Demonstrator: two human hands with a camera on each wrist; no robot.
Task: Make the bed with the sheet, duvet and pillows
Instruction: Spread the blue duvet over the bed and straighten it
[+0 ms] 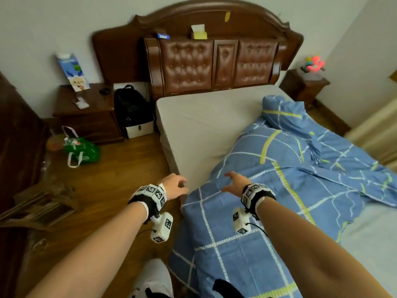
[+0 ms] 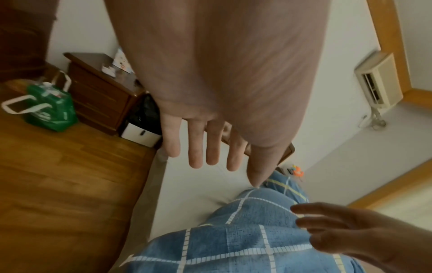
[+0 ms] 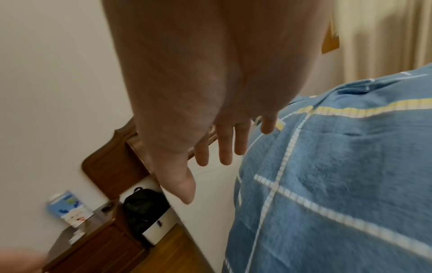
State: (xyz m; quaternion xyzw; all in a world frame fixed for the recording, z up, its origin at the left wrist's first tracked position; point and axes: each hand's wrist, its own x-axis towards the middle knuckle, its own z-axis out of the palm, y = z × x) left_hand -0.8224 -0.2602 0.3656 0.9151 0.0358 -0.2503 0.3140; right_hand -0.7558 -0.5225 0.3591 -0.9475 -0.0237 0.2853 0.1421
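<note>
A blue duvet (image 1: 279, 190) with white and yellow check lines lies rumpled across the near and right part of the bed. The white sheet (image 1: 204, 125) covers the mattress and shows bare toward the headboard. My left hand (image 1: 175, 186) hovers open over the bed's left edge, fingers straight (image 2: 196, 147), holding nothing. My right hand (image 1: 235, 182) is open just above the duvet's edge (image 2: 245, 212), fingers spread (image 3: 224, 147) and apart from the fabric (image 3: 327, 184). No pillows are in view.
A brown tufted headboard (image 1: 214, 61) backs the bed. A wooden nightstand (image 1: 86, 112), a black backpack (image 1: 131, 108) and a green bag (image 1: 82, 151) stand on the wooden floor at the left. A second nightstand (image 1: 305, 84) is at the far right.
</note>
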